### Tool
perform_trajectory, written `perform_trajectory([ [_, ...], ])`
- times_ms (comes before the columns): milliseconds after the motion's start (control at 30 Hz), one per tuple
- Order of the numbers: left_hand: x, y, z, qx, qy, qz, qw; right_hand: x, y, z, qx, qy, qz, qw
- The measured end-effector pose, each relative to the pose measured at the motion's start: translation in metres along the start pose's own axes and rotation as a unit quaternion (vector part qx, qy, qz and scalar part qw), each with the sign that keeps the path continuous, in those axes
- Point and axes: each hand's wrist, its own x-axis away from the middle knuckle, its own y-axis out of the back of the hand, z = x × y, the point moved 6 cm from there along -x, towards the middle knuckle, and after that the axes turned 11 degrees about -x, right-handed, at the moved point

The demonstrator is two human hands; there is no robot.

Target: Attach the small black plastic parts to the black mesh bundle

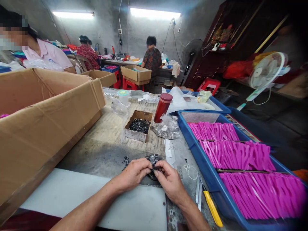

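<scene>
My left hand [134, 171] and my right hand [169, 178] meet at the middle of the table, thumbs and forefingers closed. Between their fingertips is a small black piece [152, 169], mostly covered, so its kind does not show. Just behind the fingers lies a dark, shiny plastic bag [155, 158], partly hidden by them. Beside my left hand is a little pile of small black parts [125, 162]. Farther back, a small cardboard box [137, 136] holds many thin black pieces [139, 125].
A blue tray [192, 141] of magenta plastic pieces [243, 155] stands at right. Nearby lie a yellow-handled tool [213, 208] and a rubber band [191, 171]. A red flask [162, 107] stands behind a clear bag [166, 128]. A large carton [53, 138] borders the left; people sit beyond.
</scene>
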Motion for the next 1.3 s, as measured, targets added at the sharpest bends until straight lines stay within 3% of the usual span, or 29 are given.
perform_trajectory([
  [1300,0.0021,0.0005,-0.0017,0.006,-0.01,-0.003,1.0,0.0022,-0.0015,-0.0022,-0.032,-0.013,0.007,0.999],
])
